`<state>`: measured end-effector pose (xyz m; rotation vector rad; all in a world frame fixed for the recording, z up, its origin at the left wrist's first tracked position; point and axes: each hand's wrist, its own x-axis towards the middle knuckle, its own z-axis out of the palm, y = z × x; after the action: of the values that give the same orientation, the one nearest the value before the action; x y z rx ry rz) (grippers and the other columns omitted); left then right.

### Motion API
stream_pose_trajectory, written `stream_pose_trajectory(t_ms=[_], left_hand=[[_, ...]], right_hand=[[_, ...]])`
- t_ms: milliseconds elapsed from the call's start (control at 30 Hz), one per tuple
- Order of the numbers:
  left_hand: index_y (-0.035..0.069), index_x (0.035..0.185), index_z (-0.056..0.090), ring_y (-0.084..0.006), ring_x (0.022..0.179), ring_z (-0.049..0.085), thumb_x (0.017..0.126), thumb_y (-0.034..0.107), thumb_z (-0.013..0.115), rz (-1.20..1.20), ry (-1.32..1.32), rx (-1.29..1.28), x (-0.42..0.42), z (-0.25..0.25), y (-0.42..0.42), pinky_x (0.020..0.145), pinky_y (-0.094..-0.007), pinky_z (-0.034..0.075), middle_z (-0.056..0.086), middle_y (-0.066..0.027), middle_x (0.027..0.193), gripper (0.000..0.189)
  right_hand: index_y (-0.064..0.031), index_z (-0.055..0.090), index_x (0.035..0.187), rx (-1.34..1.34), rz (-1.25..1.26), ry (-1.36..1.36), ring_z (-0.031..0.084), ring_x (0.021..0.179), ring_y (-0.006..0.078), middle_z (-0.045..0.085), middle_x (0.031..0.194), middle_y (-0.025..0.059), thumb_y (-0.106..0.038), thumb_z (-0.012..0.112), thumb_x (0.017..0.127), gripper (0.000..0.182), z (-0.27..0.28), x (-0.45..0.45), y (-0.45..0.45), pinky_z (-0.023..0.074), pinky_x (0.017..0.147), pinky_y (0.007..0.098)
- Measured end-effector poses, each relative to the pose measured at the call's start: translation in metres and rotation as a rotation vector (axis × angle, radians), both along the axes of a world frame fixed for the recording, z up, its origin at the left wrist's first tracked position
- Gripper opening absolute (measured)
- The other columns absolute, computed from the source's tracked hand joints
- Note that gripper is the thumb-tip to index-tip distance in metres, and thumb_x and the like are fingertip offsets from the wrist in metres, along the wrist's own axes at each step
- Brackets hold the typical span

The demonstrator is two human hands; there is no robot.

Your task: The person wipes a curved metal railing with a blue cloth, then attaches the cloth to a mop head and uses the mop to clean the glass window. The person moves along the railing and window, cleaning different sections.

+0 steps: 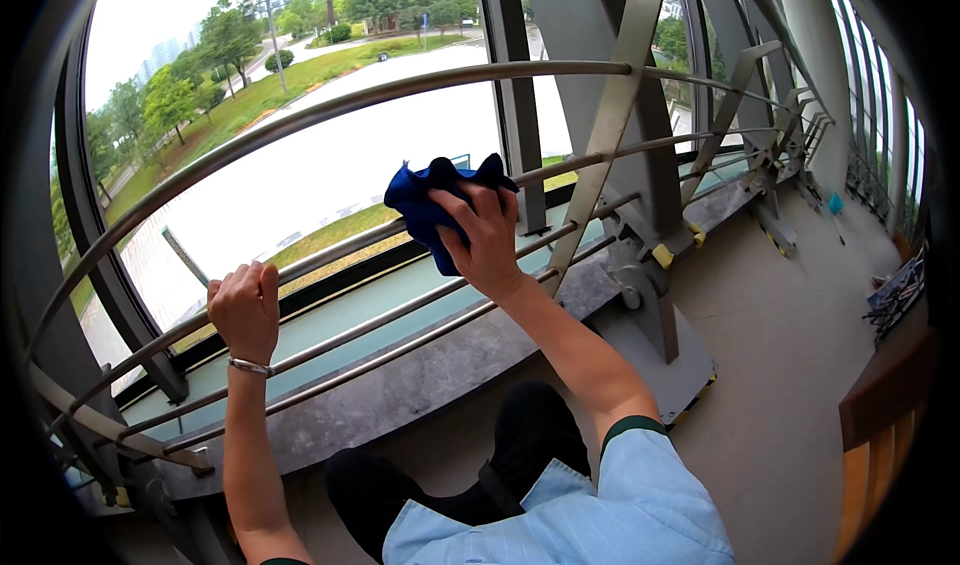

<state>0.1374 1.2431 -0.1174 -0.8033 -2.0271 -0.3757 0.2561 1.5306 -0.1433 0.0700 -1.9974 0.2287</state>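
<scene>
A metal railing with several horizontal tubes runs across the view in front of a tall window. My left hand [246, 310] is closed around its second tube [322, 257], left of the middle; a silver bracelet [251, 367] circles that wrist. On the same tube, farther right, my right hand [484, 239] presses a bunched dark blue cloth [431, 197]. The cloth covers the tube there, and its ruffled upper edge stands above my fingers. Above both hands curves the top tube [352, 96]. Two lower tubes [375, 323] pass beneath my wrists.
Slanted flat metal posts [600, 141] carry the tubes. A grey stone ledge [337, 430] lies below, near my knees. To the right, a steel base plate [667, 362] with yellow-black edging sits on the floor [757, 340]. A wooden bench [881, 445] stands at far right.
</scene>
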Motion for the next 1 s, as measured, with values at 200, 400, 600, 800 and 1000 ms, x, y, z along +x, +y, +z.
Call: stream_pose_trajectory(t_ms=[200,400,600,800,1000], left_hand=[[0.008,0.063,0.055,-0.0242,0.054,0.052,0.092,0.035,0.045,-0.018,-0.009,-0.006,-0.002,-0.001,-0.001,0.060,-0.0355,0.036,0.052,-0.0075,0.057,0.041],[0.006,0.064,0.058,-0.0249,0.051,0.051,0.091,0.034,0.047,-0.052,-0.012,0.020,-0.002,0.002,-0.007,0.059,-0.0353,0.037,0.053,-0.0071,0.056,0.040],[0.008,0.062,0.057,-0.0229,0.053,0.054,0.090,0.033,0.048,-0.059,-0.062,0.020,-0.001,0.002,-0.006,0.061,-0.0349,0.039,0.054,-0.0055,0.056,0.038],[0.008,0.062,0.057,-0.0222,0.054,0.055,0.088,0.030,0.051,-0.060,-0.055,0.045,0.000,0.002,-0.007,0.062,-0.0352,0.039,0.055,-0.0053,0.056,0.034],[0.008,0.063,0.059,-0.0221,0.054,0.055,0.088,0.030,0.050,-0.041,-0.051,0.048,0.000,0.000,-0.008,0.064,-0.0355,0.037,0.055,-0.0055,0.056,0.034]], right_hand=[[-0.0155,0.058,0.106,0.094,0.032,-0.032,0.060,0.088,0.0217,0.064,0.092,0.0041,-0.023,0.053,0.087,0.021,0.018,0.001,0.054,0.0267,0.097,0.0519],[-0.0098,0.060,0.100,-0.015,-0.033,-0.168,0.058,0.088,0.0263,0.064,0.094,0.0096,-0.027,0.040,0.089,0.028,0.029,0.017,0.120,0.0318,0.092,0.0386],[-0.0071,0.059,0.097,-0.086,-0.233,-0.161,0.055,0.082,0.0369,0.062,0.089,0.0179,-0.035,0.035,0.090,0.038,0.008,0.020,0.197,0.0392,0.084,0.0419],[-0.0037,0.059,0.087,-0.182,-0.184,-0.154,0.056,0.076,0.0405,0.060,0.077,0.0223,-0.037,0.039,0.087,0.040,0.010,0.009,0.194,0.0428,0.077,0.0462],[-0.0051,0.059,0.083,-0.307,-0.183,-0.158,0.054,0.074,0.0438,0.059,0.076,0.0242,-0.037,0.040,0.085,0.037,0.018,0.007,0.182,0.0420,0.075,0.0473]])
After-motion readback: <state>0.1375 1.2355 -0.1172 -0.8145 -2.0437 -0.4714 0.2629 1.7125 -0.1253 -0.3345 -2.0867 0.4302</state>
